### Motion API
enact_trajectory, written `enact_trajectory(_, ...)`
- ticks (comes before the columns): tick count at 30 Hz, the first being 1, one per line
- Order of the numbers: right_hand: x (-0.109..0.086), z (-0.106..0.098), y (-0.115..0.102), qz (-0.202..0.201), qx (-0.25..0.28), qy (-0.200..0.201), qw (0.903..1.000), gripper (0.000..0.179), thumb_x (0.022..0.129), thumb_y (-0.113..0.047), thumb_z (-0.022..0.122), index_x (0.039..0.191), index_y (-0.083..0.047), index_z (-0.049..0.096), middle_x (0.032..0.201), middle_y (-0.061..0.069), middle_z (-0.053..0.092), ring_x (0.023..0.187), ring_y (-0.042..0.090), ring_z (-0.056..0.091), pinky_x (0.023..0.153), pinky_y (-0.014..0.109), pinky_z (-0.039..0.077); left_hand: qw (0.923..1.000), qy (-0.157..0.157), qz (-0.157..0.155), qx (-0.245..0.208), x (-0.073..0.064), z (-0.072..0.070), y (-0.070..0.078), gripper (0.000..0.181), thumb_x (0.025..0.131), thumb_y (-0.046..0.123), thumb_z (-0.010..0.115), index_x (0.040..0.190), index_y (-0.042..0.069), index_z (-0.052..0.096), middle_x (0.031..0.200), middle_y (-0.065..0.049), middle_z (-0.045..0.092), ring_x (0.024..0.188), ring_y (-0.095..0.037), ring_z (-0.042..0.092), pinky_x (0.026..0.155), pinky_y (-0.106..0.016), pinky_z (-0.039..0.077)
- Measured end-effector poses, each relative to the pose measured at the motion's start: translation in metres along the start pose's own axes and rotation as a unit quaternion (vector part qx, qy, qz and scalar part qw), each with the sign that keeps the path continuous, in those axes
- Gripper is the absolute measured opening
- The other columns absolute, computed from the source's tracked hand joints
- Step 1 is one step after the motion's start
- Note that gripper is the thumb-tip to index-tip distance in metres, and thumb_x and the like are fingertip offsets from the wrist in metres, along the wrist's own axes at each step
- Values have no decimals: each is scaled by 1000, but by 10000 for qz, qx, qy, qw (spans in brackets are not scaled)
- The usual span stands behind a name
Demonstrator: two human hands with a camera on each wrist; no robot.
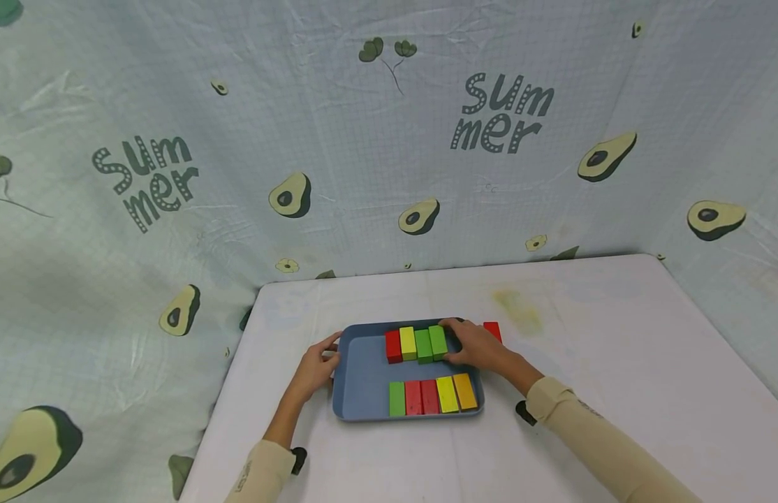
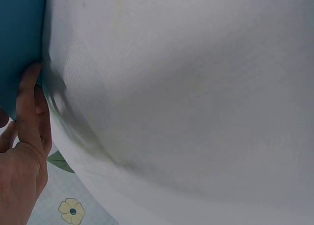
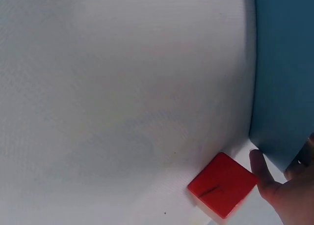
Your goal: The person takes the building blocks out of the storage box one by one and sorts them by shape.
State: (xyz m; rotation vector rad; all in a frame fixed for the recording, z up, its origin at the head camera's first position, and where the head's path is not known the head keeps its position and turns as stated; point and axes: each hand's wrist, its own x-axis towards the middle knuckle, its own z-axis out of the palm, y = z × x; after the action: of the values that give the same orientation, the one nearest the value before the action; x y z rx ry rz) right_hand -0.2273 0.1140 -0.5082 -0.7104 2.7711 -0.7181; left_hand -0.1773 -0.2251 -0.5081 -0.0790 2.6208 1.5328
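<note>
Fingers of the right hand (image 1: 480,346) pinch a green block (image 1: 438,342) in the blue tray (image 1: 364,374), beside three more blocks (image 1: 408,344). A red block (image 1: 492,331) sits outside, near that hand. The green block's long side runs front to back. Both arms (image 1: 590,433) reach forward; the left hand (image 1: 316,367) touches the tray's edge with loose fingers.

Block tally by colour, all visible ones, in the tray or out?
Red blocks: 4 (3 in the tray, 1 outside it)
Green blocks: 3
Yellow blocks: 2
Orange block: 1
Total: 10 visible
</note>
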Motion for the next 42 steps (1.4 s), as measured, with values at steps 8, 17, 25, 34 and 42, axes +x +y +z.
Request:
enact_trajectory(8,-5,-10,-6,77,37,-106,9999,68,79,-31,76,136,-9,45,123,11,55,99,21,51,88,40,47,10000,-13,18,16,0,1,-1,51,92,1,51,141,11,46,116,-18,55,91,-27,60,56,-36,52)
enact_trajectory(17,-7,-12,-1,193,191,-140,9995,68,79,-29,76,136,-8,45,121,9,56,96,19,50,87,37,47,10000,-63,22,-42,0,1,-2,50,92,1,52,141,11,46,116,-19,55,89,-26,60,55,-36,52)
enact_trajectory(25,-9,-15,0,204,271,-61,9994,68,79,-27,76,136,-7,44,123,10,54,98,19,49,88,38,47,10000,-39,78,-22,0,-1,-2,50,92,1,52,141,11,46,115,-18,56,88,-26,60,55,-35,51)
enact_trajectory(34,-12,-18,2,121,18,42,9999,69,79,-29,76,136,-8,44,125,11,52,101,20,50,89,39,47,9999,-26,95,28,1,0,-2,50,92,1,52,141,11,46,115,-19,56,91,-28,60,58,-35,51)
enact_trajectory(42,-13,-18,7,-14,238,158,9996,69,80,-26,75,137,-6,42,128,12,51,106,23,49,92,41,45,10000,-35,71,-1,-2,-1,-1,50,91,2,52,140,10,47,116,-20,56,92,-29,60,58,-35,52)
